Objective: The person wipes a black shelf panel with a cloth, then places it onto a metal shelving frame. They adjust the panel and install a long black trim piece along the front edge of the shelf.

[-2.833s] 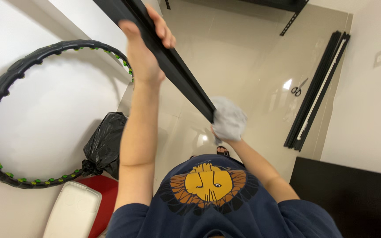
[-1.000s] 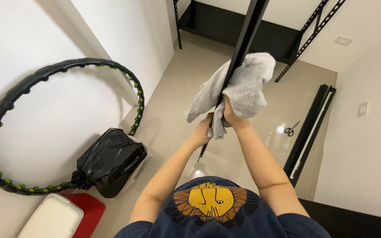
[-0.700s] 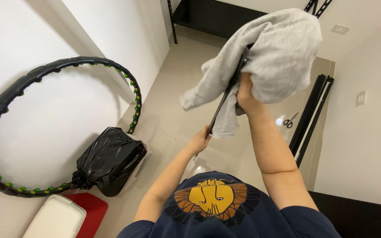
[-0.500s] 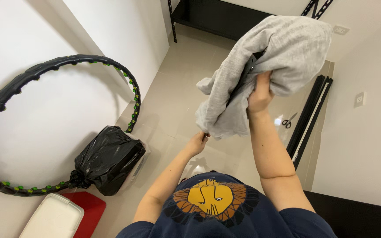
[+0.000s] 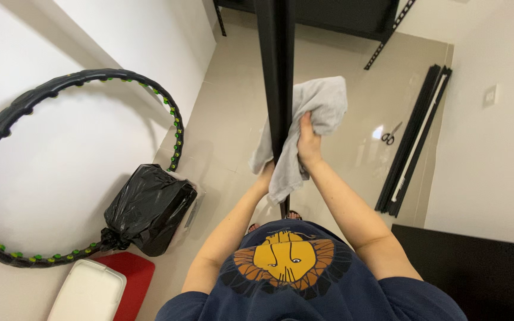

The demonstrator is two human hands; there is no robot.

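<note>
A long black metal bar (image 5: 275,71) stands upright in front of me, running from the top of the view down to the floor near my feet. My right hand (image 5: 308,142) grips a grey cloth (image 5: 322,107) and presses it against the bar at mid height. The cloth hangs down over the bar and hides most of my left hand (image 5: 264,174), which holds the bar just below the cloth.
Against the white wall on the left leans a large black hoop (image 5: 7,131). Below it sit a black bag (image 5: 147,208), a red mat (image 5: 131,279) and a white box (image 5: 87,291). More black bars (image 5: 414,142) and scissors (image 5: 389,134) lie on the floor at right. A black board (image 5: 477,267) lies lower right.
My right hand has slid the cloth down the bar from high up to mid height. The left hand has stayed low on the bar.
</note>
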